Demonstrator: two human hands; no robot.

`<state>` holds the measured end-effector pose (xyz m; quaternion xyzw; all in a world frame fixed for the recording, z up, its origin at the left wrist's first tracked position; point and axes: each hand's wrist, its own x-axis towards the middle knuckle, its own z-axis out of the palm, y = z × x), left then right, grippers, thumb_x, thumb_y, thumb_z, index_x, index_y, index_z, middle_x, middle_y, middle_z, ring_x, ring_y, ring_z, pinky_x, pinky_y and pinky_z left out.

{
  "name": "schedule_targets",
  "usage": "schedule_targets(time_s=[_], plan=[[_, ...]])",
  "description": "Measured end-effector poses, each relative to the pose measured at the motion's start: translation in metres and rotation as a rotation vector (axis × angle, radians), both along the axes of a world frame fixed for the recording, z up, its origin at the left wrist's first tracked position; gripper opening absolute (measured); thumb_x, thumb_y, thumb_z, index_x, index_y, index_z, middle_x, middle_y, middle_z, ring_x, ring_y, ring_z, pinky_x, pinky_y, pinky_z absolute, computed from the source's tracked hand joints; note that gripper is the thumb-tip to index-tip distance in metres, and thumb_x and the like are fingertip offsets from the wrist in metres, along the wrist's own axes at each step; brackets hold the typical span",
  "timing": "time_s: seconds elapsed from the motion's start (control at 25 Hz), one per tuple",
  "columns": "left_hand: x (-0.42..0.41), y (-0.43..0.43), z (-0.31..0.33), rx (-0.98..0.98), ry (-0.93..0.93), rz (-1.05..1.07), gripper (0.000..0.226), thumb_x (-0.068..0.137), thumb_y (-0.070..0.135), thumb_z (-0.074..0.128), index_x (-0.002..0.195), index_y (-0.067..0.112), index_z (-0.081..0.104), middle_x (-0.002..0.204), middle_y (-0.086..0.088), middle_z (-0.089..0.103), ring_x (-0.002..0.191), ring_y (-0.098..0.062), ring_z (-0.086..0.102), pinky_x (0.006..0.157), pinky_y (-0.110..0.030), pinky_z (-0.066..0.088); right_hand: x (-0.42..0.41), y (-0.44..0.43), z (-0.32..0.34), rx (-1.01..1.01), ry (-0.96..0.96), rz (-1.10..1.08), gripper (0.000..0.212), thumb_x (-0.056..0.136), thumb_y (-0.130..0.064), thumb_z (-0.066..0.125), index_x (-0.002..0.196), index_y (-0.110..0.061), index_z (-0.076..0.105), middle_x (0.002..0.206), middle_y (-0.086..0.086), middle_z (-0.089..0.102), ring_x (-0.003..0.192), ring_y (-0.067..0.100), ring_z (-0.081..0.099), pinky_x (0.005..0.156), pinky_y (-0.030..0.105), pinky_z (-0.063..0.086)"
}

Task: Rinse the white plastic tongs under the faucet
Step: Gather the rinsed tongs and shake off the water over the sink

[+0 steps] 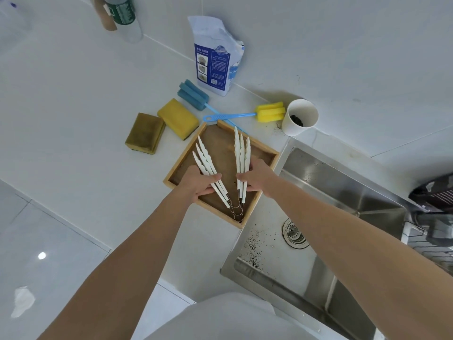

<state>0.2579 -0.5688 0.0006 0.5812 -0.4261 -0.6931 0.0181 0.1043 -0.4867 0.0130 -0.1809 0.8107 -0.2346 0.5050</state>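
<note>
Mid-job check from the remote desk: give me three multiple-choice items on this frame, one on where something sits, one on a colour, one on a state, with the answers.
1. Where is the wooden tray?
A. On the counter just left of the sink
B. Inside the sink
C. On the floor

2. What colour is the head of the brush beside the paper cup?
A. Red
B. Yellow
C. Black

3. What state are the white tongs in?
A. Lying untouched in the tray
B. Under running water
C. Gripped by both hands above the tray

Answers: 1 A, the tray's corner meets the rim of the sink. 2 B, its sponge head is yellow. 3 C, the left hand and right hand each hold one side of the tongs; no water shows.
</note>
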Motion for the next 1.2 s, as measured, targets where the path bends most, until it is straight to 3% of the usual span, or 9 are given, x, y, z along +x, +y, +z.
schedule_targets(time_s=[0.12,0.32,0.56,0.64,0.76,0.84,0.92,1.04,1.2], plan=[[-0.004,-0.006,0.001,-0.039,-0.048,-0.115,0.03,0.086,0.008,0.072,0.113,0.004,0.06,0.109,-0.012,0.07,0.093,-0.023,0.071,0.069,-0.03,0.061,0.0,-0.004,0.002,0.058,0.068,0.069,0.05,0.089,-0.011,0.07,0.134,-0.012,0.046,0.122,0.012,0.061,0.105,0.031,0.066,0.08,0.043,0.062],[-0.006,-0.01,0.004,-0.11,-0.166,-0.27,0.024,0.09,0.02,0.069,0.108,0.008,0.06,0.104,-0.01,0.072,0.08,-0.019,0.073,0.067,-0.03,0.061,0.001,-0.01,0.009,0.142,0.155,0.208,0.046,0.095,-0.021,0.064,0.132,-0.006,0.042,0.12,0.015,0.06,0.098,0.03,0.069,0.081,0.038,0.061],[-0.003,-0.016,0.007,-0.123,-0.324,-0.402,0.04,0.087,0.037,0.07,0.109,0.005,0.059,0.094,-0.012,0.07,0.074,-0.019,0.072,0.065,-0.029,0.061,0.003,-0.017,0.012,0.211,0.222,0.378,0.034,0.1,-0.026,0.054,0.123,-0.002,0.048,0.081,0.01,0.066,0.067,0.02,0.065,0.058,0.023,0.054],[-0.001,-0.017,0.009,-0.149,-0.348,-0.424,0.041,0.087,0.041,0.07,0.107,0.008,0.057,0.09,-0.008,0.067,0.072,-0.019,0.071,0.067,-0.029,0.061,0.001,-0.018,0.011,0.198,0.208,0.354,0.041,0.099,-0.023,0.056,0.133,-0.003,0.043,0.099,0.01,0.063,0.074,0.019,0.064,0.06,0.024,0.056],[0.002,-0.016,0.014,-0.249,-0.408,-0.443,0.046,0.085,0.049,0.067,0.105,0.011,0.051,0.095,-0.004,0.064,0.072,-0.02,0.071,0.062,-0.027,0.06,-0.001,-0.017,0.007,0.154,0.237,0.327,0.055,0.094,-0.024,0.063,0.138,-0.007,0.035,0.119,0.009,0.053,0.089,0.026,0.064,0.079,0.036,0.061],[0.002,-0.016,0.016,-0.383,-0.44,-0.433,0.059,0.084,0.053,0.067,0.117,0.01,0.043,0.11,-0.008,0.06,0.087,-0.026,0.069,0.068,-0.031,0.059,-0.002,-0.018,0.006,0.116,0.339,0.366,0.058,0.09,-0.029,0.066,0.134,-0.006,0.036,0.126,0.014,0.055,0.101,0.032,0.064,0.088,0.044,0.058],[0.0,-0.018,0.015,-0.592,-0.462,-0.417,0.072,0.084,0.052,0.067,0.131,0.008,0.035,0.126,-0.014,0.053,0.109,-0.033,0.061,0.085,-0.038,0.053,-0.005,-0.02,0.006,0.06,0.432,0.369,0.064,0.09,-0.031,0.065,0.14,-0.005,0.034,0.134,0.02,0.051,0.116,0.036,0.057,0.093,0.044,0.052],[-0.009,-0.022,0.014,-0.81,-0.443,-0.369,0.074,0.088,0.044,0.067,0.141,0.01,0.028,0.136,-0.015,0.041,0.12,-0.033,0.054,0.093,-0.043,0.048,-0.012,-0.026,0.01,-0.016,0.524,0.386,0.067,0.095,-0.032,0.059,0.149,-0.014,0.025,0.134,0.021,0.045,0.119,0.037,0.053,0.085,0.04,0.045],[-0.019,-0.028,0.013,-0.888,-0.491,-0.407,0.076,0.092,0.042,0.062,0.151,0.02,0.019,0.148,-0.012,0.032,0.129,-0.031,0.046,0.094,-0.047,0.048,-0.019,-0.037,0.016,0.001,0.579,0.45,0.067,0.1,-0.041,0.048,0.156,-0.03,0.013,0.137,0.016,0.043,0.121,0.035,0.051,0.084,0.04,0.041]])
